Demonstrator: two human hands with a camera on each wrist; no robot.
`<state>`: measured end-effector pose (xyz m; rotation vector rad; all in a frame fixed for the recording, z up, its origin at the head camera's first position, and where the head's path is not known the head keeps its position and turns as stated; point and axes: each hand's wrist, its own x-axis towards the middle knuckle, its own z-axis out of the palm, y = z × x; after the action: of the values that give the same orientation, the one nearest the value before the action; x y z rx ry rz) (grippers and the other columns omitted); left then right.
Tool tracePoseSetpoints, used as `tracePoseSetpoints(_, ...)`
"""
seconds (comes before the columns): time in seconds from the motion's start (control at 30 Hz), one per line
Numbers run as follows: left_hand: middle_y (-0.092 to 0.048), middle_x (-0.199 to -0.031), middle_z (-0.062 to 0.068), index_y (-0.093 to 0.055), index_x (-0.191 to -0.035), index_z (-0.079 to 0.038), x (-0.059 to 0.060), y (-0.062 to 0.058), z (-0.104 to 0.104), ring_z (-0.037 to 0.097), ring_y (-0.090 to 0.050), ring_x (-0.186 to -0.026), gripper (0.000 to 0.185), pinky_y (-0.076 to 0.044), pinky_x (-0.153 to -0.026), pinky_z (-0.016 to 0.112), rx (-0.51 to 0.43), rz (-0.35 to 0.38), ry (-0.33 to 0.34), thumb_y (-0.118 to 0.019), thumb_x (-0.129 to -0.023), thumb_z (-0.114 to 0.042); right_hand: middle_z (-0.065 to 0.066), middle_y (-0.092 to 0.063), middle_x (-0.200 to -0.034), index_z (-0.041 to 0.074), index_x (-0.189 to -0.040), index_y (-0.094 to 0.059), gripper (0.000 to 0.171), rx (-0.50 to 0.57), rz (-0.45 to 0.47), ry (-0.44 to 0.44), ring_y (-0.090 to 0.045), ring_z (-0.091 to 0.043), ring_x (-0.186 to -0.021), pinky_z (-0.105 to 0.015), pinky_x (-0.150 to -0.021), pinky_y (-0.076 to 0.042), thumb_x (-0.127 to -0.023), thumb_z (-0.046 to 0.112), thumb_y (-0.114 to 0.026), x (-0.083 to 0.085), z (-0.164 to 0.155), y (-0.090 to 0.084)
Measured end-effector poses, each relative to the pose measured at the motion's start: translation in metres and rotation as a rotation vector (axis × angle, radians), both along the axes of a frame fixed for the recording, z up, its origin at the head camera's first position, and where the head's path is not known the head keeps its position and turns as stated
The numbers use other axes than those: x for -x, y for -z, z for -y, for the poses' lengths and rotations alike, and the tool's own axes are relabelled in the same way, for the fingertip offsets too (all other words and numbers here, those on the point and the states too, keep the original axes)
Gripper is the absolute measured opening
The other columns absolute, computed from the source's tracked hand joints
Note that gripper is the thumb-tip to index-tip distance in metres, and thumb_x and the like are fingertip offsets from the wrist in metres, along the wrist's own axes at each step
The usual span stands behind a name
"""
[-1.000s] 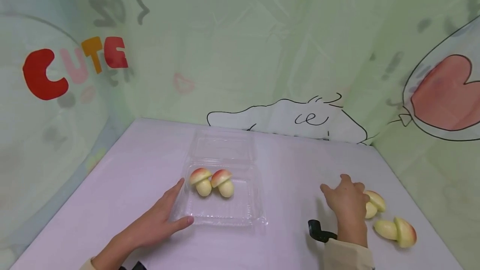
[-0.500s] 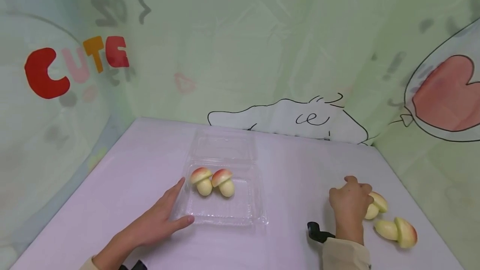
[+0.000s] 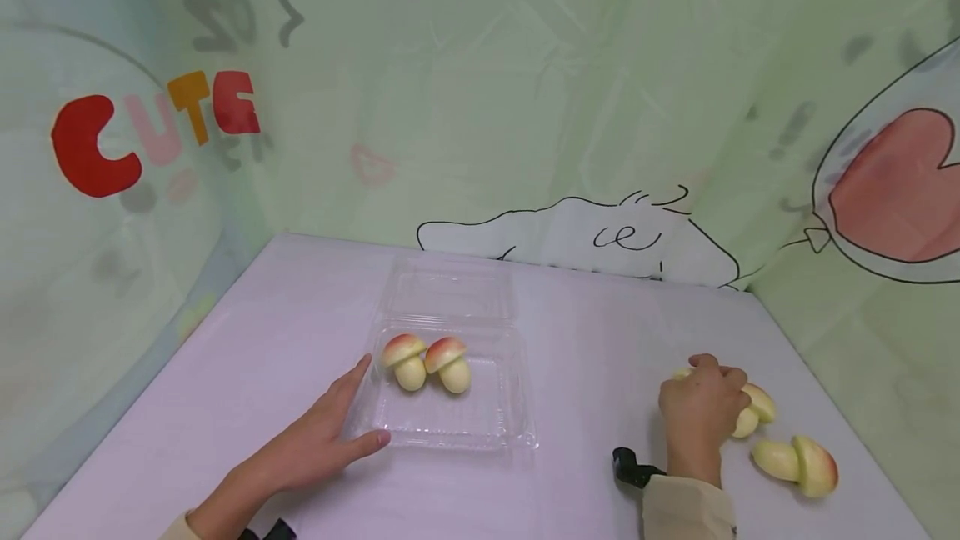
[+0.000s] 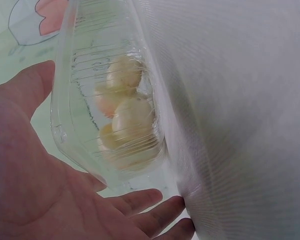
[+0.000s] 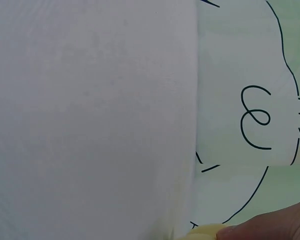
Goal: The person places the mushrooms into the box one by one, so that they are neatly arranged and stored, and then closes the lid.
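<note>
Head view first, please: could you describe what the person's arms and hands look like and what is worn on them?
Both hands are bare, with no gloves or rings visible. The right hand emerges from a beige sleeve cuff, with a black strap beside the wrist. The left hand shows a beige cuff edge and a dark strap at the frame bottom.

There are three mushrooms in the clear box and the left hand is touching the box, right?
Not quite. The head view shows two mushrooms in the clear box, not three. The other two lie on the table by the right hand. The left hand does rest against the box's side.
</note>
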<state>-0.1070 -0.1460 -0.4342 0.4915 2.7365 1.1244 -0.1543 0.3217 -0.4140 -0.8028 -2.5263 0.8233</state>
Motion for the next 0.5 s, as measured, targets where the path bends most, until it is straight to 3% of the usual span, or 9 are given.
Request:
tracePoseSetpoints(0.23, -0.022, -0.171, 0.019, -0.010, -0.168, -0.014, 0.0002, 0.0006, -0.0002, 0.041, -0.023, -0.157, 0.103, -0.026, -0.121, 0.064, -0.004, 0.002, -0.001, -0.067, -0.094, -0.058, -0.040, -0.037, -0.137, -0.010, -0.128, -0.056, 0.049, 0.005, -0.034, 0.012, -0.036, -0.063, -0.123, -0.075, -0.083, -0.041, -0.081, -0.002, -0.047, -0.0012, 0.0038, 0.0049)
tracePoseSetpoints(0.5, -0.021, -0.171, 0.018, -0.010, -0.168, -0.014, 0.0004, 0.0014, 0.0001, 0.041, -0.024, -0.157, 0.103, -0.026, -0.121, 0.063, 0.000, 0.000, 0.000, -0.067, -0.095, -0.059, -0.040, -0.037, -0.140, -0.009, -0.134, -0.055, 0.051, 0.028, -0.033, 0.019, -0.035, -0.060, -0.128, -0.075, -0.089, -0.040, -0.083, -0.003, -0.051, -0.0006, 0.0057, 0.0020)
